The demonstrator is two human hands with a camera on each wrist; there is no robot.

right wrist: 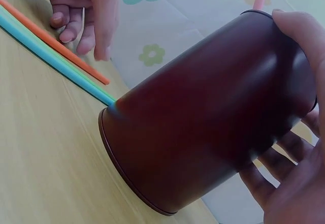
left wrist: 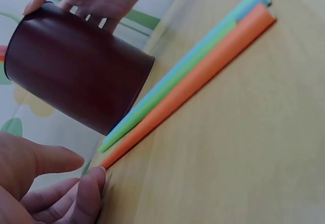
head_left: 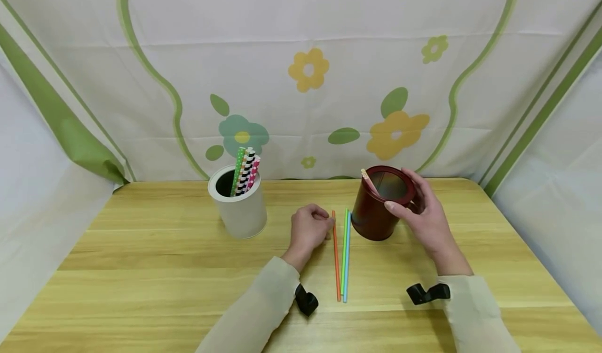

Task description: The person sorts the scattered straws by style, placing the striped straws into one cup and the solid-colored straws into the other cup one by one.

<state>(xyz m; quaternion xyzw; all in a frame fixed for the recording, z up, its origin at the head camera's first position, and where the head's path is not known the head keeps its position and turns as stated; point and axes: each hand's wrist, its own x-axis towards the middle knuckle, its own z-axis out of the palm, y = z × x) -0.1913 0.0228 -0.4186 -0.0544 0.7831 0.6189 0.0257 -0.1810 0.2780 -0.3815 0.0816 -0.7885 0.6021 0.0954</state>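
My right hand [head_left: 430, 222] grips a dark red canister [head_left: 373, 217], its thumb at the rim and its fingers round the side. The canister stands upright on the table, with a pink straw [head_left: 370, 183] leaning out over its rim. Left of it lie an orange straw [head_left: 336, 259], a green straw [head_left: 345, 248] and a blue straw [head_left: 347, 259], side by side lengthwise. My left hand [head_left: 310, 230] is low at the far end of the orange straw. In the left wrist view its thumb is apart from the loosely bent fingers [left wrist: 89, 196], one fingertip right at the straw's end.
A white canister [head_left: 242, 217] stands upright at the left, holding several patterned straws [head_left: 244, 172] with dots and stripes. Behind the wooden table [head_left: 155, 269] hangs a white curtain [head_left: 263, 8] with flowers and green bands.
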